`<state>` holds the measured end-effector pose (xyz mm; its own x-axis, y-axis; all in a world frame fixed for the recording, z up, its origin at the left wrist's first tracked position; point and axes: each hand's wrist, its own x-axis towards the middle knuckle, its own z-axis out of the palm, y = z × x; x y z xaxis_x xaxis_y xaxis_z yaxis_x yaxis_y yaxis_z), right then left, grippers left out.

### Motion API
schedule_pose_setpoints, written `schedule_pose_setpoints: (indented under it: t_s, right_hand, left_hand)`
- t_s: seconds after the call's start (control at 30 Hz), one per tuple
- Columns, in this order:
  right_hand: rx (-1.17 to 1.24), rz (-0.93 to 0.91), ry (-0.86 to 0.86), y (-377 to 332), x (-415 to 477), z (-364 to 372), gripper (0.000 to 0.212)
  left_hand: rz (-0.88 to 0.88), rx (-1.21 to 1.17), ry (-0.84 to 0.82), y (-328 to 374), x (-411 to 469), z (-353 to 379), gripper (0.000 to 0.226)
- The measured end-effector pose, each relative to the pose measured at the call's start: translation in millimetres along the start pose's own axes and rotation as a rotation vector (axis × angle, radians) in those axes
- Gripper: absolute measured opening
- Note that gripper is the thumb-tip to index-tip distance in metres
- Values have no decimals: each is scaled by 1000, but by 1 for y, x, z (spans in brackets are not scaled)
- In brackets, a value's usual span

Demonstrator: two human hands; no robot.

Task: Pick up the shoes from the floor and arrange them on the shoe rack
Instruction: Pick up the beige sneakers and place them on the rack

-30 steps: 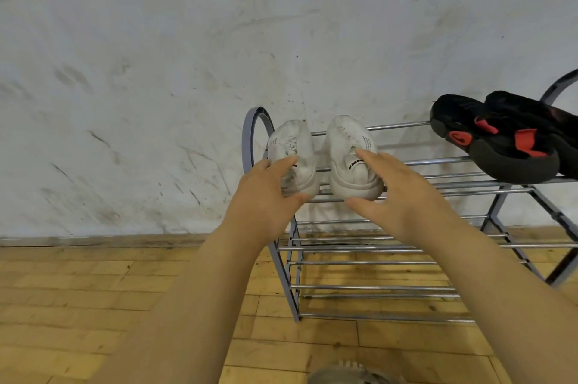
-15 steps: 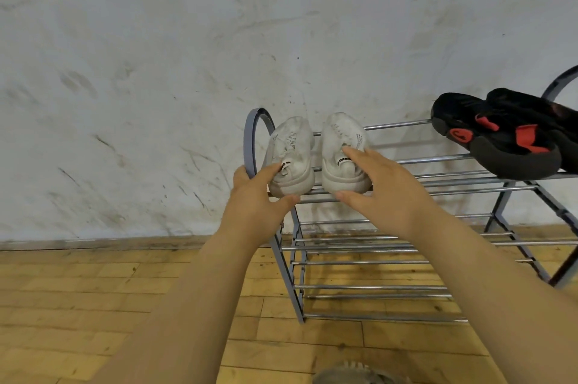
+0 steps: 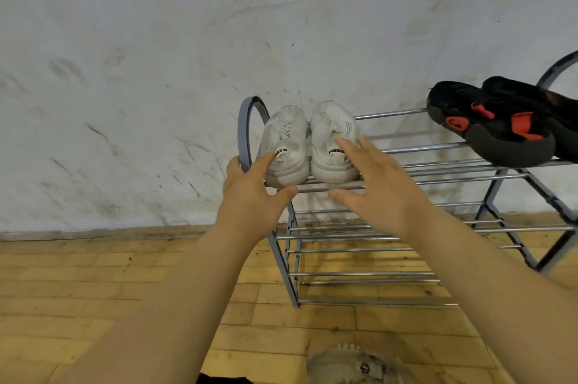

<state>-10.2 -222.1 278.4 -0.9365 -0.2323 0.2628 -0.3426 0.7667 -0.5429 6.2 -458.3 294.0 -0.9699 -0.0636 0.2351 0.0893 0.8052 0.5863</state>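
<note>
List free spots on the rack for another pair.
Top tier: bare rails between the white shoes and the black shoes. The two lower tiers show no shoes. Crowded: the left end, where the left hand and right hand are at the white pair.

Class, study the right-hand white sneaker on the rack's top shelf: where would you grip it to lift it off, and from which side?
Grip the right-hand white sneaker at its heel, coming from the front. The heel faces the person at the metal shoe rack's front rail, the toe points at the wall, and the other white sneaker blocks its left side.
</note>
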Motion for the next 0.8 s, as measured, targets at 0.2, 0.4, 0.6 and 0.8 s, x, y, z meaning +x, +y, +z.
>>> schedule_pose_setpoints:
  t_s: [0.2,0.4,0.6,0.8]
  right_hand:
    - [-99,-91,35,19,-67,-12,79]
    - [-135,72,-537,59,-111,29,79]
    - [-151,218,-825,118,-147,116,78]
    - [103,613,-783,194,-194,209,79]
  left_hand:
    - [72,148,-40,19,-46,-24,84]
    - [111,153,-649,-39,-80,-10,75]
    - [-43,170,-923,-121,-85,109,80]
    - [-275,17,-1119,-209,-121,245,92]
